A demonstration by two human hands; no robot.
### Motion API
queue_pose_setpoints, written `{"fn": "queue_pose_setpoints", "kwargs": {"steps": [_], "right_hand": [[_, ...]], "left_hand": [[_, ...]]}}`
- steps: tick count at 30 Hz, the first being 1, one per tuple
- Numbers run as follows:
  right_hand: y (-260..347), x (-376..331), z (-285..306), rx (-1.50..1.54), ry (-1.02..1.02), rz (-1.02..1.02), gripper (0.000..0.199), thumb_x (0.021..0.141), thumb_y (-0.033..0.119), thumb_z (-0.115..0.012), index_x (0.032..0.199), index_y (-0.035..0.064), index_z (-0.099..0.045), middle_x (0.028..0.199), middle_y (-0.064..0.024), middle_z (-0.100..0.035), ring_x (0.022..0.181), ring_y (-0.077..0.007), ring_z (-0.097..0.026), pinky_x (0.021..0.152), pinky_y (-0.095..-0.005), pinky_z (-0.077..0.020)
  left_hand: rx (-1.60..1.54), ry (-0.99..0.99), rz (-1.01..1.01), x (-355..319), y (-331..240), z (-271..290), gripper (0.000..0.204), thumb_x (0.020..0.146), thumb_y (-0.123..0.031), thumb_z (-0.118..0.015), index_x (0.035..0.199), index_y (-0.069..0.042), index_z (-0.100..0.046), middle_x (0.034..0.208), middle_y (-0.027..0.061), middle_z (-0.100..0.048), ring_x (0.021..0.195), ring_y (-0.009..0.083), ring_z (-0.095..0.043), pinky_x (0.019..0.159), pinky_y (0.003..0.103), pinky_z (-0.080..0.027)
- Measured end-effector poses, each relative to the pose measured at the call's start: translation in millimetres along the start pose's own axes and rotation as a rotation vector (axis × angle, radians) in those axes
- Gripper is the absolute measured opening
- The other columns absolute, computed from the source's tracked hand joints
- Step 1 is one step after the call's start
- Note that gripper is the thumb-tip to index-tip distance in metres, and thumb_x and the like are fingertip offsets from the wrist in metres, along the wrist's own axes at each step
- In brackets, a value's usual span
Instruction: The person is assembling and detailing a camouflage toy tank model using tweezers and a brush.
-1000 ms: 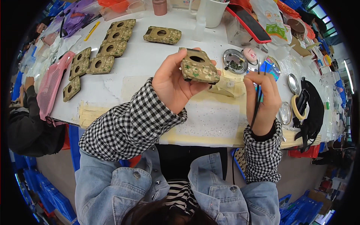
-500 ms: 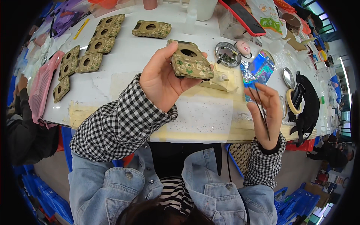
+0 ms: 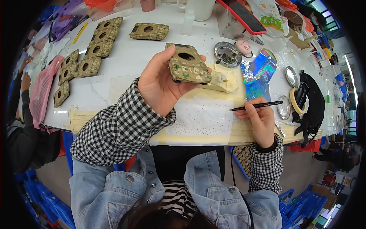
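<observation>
In my left hand is a camouflage-painted model tank hull, raised over the table and tilted so its top, with a round hole, shows. Thumb and fingers grip it by its sides. My right hand pinches a pair of black tweezers lying almost level, tips toward the left. Below the tips is a white sheet dotted with many tiny specks. Several matching hulls stand in a cluster at the left, and one more hull sits apart at the back.
Beyond the sheet lie a taped block, a round metal dish of small dark parts and a shiny blue pouch. A tape roll and black cloth are at right, a pink mesh basket at left.
My right hand has turned and lowered; the tweezers went from pointing up to nearly level, tips toward the white sheet. My left hand keeps hold of the hull, shifted slightly.
</observation>
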State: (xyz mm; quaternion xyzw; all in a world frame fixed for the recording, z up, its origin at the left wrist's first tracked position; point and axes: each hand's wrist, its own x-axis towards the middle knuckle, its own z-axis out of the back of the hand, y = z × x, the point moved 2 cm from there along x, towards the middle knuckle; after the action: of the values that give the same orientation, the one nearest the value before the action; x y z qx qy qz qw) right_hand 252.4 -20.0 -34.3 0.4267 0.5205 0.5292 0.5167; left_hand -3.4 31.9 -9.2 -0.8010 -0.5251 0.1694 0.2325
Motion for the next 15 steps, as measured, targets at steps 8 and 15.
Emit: {"fn": "queue_pose_setpoints", "kwargs": {"steps": [8, 15], "right_hand": [[-1.2, 0.8, 0.0, -0.013, 0.005, 0.002, 0.011, 0.091, 0.009, -0.051, 0.091, -0.0016, -0.049, 0.079, -0.0105, -0.061, 0.074, -0.0154, -0.064, 0.066, -0.0229, -0.0512], [-0.8, 0.9, 0.1, -0.021, 0.012, 0.002, 0.011, 0.091, 0.009, -0.051, 0.09, -0.0017, -0.049, 0.079, -0.0108, -0.061, 0.074, -0.0154, -0.063, 0.066, -0.0234, -0.0512]], "left_hand": [[-0.009, 0.002, 0.011, -0.3, 0.5, -1.5, 0.05, 0.095, -0.03, -0.033, 0.122, 0.011, -0.038, 0.122, 0.0304, -0.044, 0.107, 0.0345, -0.055, 0.083, 0.034, -0.055], [-0.011, 0.002, 0.001, -0.3, 1.0, -1.1, 0.05, 0.095, -0.03, -0.032, 0.122, 0.011, -0.038, 0.122, 0.0305, -0.045, 0.107, 0.0345, -0.055, 0.083, 0.034, -0.055]]}}
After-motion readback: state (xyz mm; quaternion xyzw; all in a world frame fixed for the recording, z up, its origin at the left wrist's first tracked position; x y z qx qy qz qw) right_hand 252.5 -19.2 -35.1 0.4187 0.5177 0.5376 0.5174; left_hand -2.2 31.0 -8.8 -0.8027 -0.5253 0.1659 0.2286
